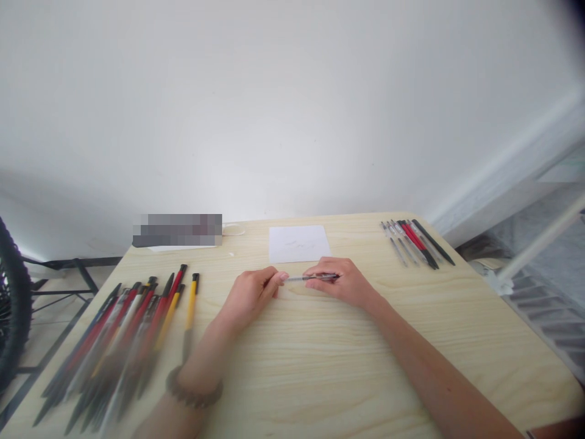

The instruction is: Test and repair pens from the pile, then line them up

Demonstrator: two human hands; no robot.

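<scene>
Both my hands rest on a light wooden table and hold one pen lying level between them. My right hand is closed around the pen's dark barrel. My left hand pinches the pen's clear tip end with its fingertips. A bead bracelet sits on my left wrist. Just behind the hands lies a white sheet of paper with faint scribbles.
Several red, yellow and black pens lie in a row at the table's left. A smaller group of several pens lies at the back right. A white wall stands behind; a dark metal frame is on the left.
</scene>
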